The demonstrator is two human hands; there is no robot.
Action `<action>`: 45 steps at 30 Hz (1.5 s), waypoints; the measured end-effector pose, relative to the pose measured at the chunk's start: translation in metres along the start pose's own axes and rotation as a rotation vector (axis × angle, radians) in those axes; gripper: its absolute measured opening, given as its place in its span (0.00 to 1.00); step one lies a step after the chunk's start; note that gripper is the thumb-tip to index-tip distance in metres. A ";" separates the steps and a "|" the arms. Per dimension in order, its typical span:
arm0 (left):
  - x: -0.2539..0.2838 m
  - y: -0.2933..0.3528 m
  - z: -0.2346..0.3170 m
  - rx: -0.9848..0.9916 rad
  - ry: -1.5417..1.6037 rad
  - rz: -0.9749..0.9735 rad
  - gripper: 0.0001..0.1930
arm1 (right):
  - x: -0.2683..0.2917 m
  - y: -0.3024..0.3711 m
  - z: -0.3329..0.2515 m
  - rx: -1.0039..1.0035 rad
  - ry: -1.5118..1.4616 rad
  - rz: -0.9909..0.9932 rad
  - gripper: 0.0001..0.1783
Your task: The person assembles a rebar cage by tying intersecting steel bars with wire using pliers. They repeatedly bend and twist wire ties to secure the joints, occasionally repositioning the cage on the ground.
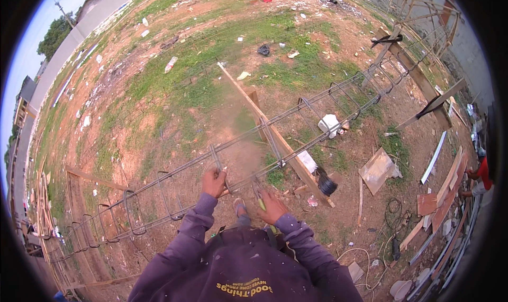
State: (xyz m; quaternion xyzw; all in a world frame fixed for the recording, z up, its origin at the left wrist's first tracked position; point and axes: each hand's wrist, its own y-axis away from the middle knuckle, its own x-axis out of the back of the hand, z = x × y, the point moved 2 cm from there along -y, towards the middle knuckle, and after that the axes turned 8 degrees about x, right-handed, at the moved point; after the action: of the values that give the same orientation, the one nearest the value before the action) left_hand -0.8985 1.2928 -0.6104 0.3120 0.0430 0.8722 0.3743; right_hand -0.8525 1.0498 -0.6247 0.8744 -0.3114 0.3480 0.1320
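A long cage of steel rebar (302, 102) stretches across in front of me, from the lower left to the upper right. My left hand (214, 183) is closed at the cage, its fingers round a square stirrup (216, 156) between the long bars. In my right hand (273, 207) is a pair of pincers with yellow-green handles (261, 202). Their jaws point up toward the near long bar. Whether they bite on wire is too small to tell. A blurred smudge covers part of the view just beyond the hands.
A wooden plank (286, 147) crosses under the cage right of my hands, with a bundle of black wire (326, 182) at its near end. Wooden trestles (423, 93) stand at the far right. Boards, a cable (394, 217) and litter lie around; a person's red sleeve (483, 171) shows at the right edge.
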 end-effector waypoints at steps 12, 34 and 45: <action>0.001 -0.004 -0.008 -0.051 0.145 -0.039 0.15 | 0.029 -0.022 0.059 -0.045 -0.200 -0.042 0.25; 0.004 -0.016 -0.025 -0.063 0.045 -0.015 0.19 | 0.007 -0.012 0.067 -0.100 -0.272 0.291 0.19; 0.053 0.065 0.052 -0.295 0.215 0.082 0.20 | 0.124 -0.039 0.014 0.376 -0.925 1.104 0.10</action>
State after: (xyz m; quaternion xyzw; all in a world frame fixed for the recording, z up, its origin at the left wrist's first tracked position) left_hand -0.9375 1.2741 -0.5212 0.1601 -0.0583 0.9120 0.3732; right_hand -0.7501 1.0174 -0.5497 0.6558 -0.6644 0.0074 -0.3586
